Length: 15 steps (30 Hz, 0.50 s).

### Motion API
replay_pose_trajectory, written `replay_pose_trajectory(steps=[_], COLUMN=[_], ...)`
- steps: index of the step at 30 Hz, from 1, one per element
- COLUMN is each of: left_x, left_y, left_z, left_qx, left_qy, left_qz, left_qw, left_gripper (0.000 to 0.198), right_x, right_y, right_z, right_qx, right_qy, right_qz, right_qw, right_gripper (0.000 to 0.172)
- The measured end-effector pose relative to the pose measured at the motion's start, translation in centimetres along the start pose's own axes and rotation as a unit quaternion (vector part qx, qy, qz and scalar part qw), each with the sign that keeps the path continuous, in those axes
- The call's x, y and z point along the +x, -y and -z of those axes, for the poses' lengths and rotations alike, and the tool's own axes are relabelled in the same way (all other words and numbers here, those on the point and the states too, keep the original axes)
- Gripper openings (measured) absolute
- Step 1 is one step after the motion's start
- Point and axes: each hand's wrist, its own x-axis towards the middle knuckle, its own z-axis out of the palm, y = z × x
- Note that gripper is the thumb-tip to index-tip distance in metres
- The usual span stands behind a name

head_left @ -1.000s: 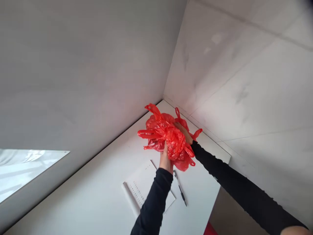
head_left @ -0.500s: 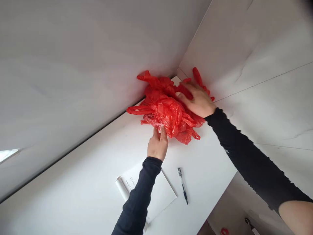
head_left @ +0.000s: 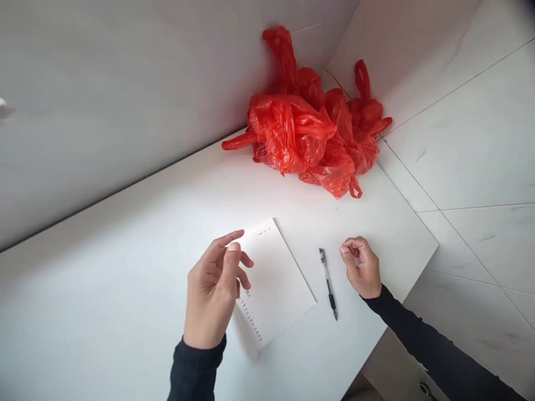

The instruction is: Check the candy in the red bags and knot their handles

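Observation:
Above the left edge of a white notebook hovers my left hand, its fingers loosely bent and apart, with nothing in it. My right hand is to the right of a black gel pen, its fingers curled in and thumb against them; nothing shows in it. The uncapped-looking pen lies on the table beside the notebook, touched by neither hand. Handwriting runs along the notebook's left side, partly behind my left fingers. A crumpled heap of red plastic bags rests in the far corner, apart from both hands.
The white table meets a grey wall along its far left side. A marble-tiled wall stands at the right. The table's near right edge drops to the floor, where a dark round object shows.
Both hands have let go of the red bags and drawn back toward me, the left over the notebook and the right beside the pen. The bags have spread out, and the view has shifted.

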Motion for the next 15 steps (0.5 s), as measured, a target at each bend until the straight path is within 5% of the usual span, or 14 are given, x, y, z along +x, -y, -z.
replay_pose_trajectory(steps=[10, 15], left_x=[-5.6, -13.1], left_y=[4.6, 7.6], left_z=[0.5, -1.2], left_qx=[0.069, 0.101], left_qy=[-0.091, -0.146], left_qz=[-0.157, -0.213], left_qw=[0.981, 0.961], left_gripper=[0.025, 0.026], right_x=[-1.9, -3.0], right_y=[-2.9, -4.8], right_z=[0.6, 1.7], right_qx=[0.071, 0.116], right_qy=[-0.016, 0.013], right_qz=[0.017, 0.063], right_qw=[0.997, 0.991], right_gripper=[0.016, 0.020])
